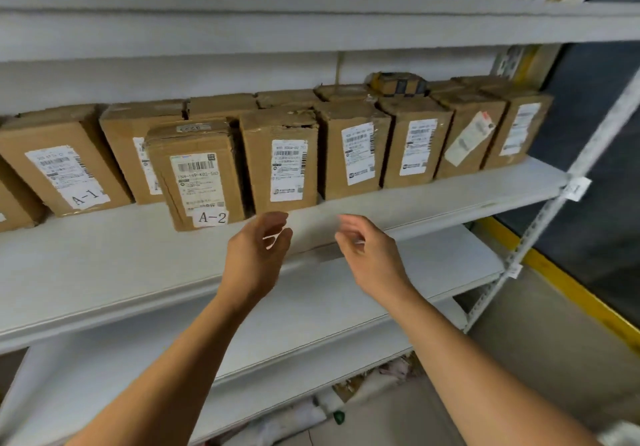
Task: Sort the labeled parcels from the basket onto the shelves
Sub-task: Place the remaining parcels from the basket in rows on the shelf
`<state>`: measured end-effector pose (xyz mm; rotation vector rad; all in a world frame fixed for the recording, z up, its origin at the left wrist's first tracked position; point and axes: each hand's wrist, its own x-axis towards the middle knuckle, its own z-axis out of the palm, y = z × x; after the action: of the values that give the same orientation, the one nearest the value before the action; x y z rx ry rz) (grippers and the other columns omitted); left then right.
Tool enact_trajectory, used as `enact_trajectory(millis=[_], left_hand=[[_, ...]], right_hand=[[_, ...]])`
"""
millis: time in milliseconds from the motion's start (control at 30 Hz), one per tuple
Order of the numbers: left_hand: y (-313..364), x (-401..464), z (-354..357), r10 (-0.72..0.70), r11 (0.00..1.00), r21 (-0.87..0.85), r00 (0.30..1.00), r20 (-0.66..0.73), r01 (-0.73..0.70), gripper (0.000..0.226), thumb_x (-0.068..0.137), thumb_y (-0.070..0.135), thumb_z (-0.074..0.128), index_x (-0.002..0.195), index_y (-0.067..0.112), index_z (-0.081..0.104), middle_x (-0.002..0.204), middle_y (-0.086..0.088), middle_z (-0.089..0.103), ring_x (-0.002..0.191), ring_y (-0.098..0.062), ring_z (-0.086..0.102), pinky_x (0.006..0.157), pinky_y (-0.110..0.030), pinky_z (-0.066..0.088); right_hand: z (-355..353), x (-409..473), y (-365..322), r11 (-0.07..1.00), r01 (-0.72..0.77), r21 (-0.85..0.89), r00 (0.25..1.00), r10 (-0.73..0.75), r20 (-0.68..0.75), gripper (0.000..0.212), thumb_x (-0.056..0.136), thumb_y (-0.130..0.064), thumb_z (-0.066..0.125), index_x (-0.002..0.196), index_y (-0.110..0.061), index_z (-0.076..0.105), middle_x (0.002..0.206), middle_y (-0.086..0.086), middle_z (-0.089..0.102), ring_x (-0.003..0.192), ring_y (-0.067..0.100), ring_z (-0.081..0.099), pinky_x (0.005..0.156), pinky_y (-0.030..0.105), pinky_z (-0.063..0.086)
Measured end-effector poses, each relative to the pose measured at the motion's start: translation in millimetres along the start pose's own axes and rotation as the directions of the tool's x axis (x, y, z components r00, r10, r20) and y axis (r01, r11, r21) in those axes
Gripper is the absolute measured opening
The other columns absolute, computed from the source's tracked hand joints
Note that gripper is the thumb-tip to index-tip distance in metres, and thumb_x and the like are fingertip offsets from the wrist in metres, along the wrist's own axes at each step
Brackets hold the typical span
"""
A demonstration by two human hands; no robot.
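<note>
So both hands are up in front of the middle shelf (104, 265) and neither one has anything in it. The left hand (258, 250) hangs just off the shelf's front edge, fingers loosely curled with a gap showing between thumb and fingers, so the grip is relaxed and half wide, holding nothing. The right hand (369, 250) is beside it, a bit apart, same deal: fingers loosely bent, blurry at the tips, nothing in the grip.

The parcels are lined up standing on end along the back of that shelf, labels facing out. The A-2 parcel (195, 175) sits forward of the row, closest to the front edge and a little tilted, just up and left of the left hand, not touching it. The A-1 parcel (64, 165) leans toward the shelf's left end. To the right of A-2 there's a parcel with a crushed, torn top (280, 161), then more brown boxes running to the right end, one of them with a slanted label (469, 137). A small dark taped box (398, 84) lies on top of the row near the back.

Above is another shelf (311, 26), and below, a lower shelf (415, 272). Some crumpled packaging (381, 380) lies on the floor under it. Can't see the basket.
</note>
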<state>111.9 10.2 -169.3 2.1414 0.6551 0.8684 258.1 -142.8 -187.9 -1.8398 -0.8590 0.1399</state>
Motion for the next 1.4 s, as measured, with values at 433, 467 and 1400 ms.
enact_trajectory(millis=[433, 467, 1400], left_hand=[[155, -101, 286, 0.169, 0.983, -0.032, 0.837, 0.520, -0.178, 0.034, 0.099, 0.021, 0.072, 0.133, 0.016, 0.071, 0.128, 0.003, 0.073, 0.113, -0.011, 0.067, 0.105, -0.018, 0.046], [162, -111, 308, 0.170, 0.982, -0.032, 0.812, 0.559, -0.184, 0.034, 0.099, 0.022, 0.072, 0.132, 0.017, 0.072, 0.128, 0.004, 0.073, 0.113, -0.010, 0.067, 0.106, -0.018, 0.045], [81, -413, 718, -0.401, 0.916, 0.397, 0.134, 0.906, 0.057, 0.061, 0.103, 0.039, 0.066, 0.156, 0.025, 0.040, 0.155, 0.001, 0.051, 0.104, -0.007, 0.063, 0.076, -0.021, 0.050]], right_hand=[[-265, -173, 176, 0.904, -0.425, -0.044, 0.867, 0.393, -0.307, 0.037, 0.105, -0.027, 0.066, 0.141, -0.021, 0.063, 0.128, -0.004, 0.072, 0.122, 0.010, 0.067, 0.108, 0.030, 0.053], [-280, -189, 189, 0.884, -0.467, -0.036, 0.841, 0.431, -0.326, 0.038, 0.105, -0.029, 0.066, 0.142, -0.022, 0.063, 0.129, -0.006, 0.071, 0.122, 0.007, 0.066, 0.105, 0.023, 0.052], [-347, -468, 539, 0.261, -0.932, 0.253, 0.190, 0.943, -0.273, 0.055, 0.106, -0.039, 0.059, 0.158, -0.030, 0.043, 0.160, 0.002, 0.051, 0.128, 0.016, 0.063, 0.085, 0.022, 0.047]])
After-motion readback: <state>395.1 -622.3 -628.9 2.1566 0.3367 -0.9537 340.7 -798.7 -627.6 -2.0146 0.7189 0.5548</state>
